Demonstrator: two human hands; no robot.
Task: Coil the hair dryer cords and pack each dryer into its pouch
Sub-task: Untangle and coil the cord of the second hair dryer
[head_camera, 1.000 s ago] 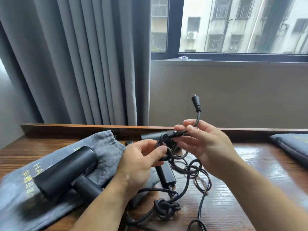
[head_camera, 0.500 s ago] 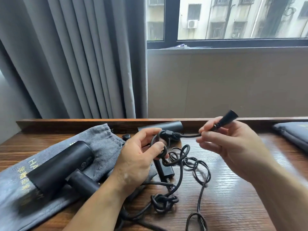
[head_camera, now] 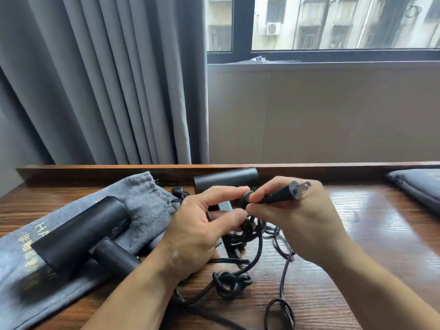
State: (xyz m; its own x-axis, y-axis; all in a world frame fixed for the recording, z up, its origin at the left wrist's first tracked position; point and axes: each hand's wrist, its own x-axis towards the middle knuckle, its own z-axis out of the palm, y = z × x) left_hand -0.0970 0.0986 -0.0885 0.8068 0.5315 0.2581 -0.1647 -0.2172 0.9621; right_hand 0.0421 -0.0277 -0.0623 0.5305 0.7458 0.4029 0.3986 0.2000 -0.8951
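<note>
A knotted black cord (head_camera: 234, 282) lay tangled on the wooden counter (head_camera: 357, 270), nearest the camera. Above it, the left hand (head_camera: 200, 232) pinched a small loop of cord between thumb and forefinger, and the right hand (head_camera: 302, 222), fingers curled, gripped the cord just behind its plug (head_camera: 289, 192). One hair dryer (head_camera: 81, 236) rested on a grey pouch (head_camera: 142, 201) at left; a second dryer (head_camera: 226, 178) lay behind the hands.

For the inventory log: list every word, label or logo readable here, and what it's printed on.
"HA": yellow letters on the grey pouch, cut off at the hair dryer.
Yellow Chinese characters beside it, same pouch: too blurred to read.
Small logo and print on the hair dryer's barrel: too small.
Gold mark on the dark pouch at right: unreadable.
</note>
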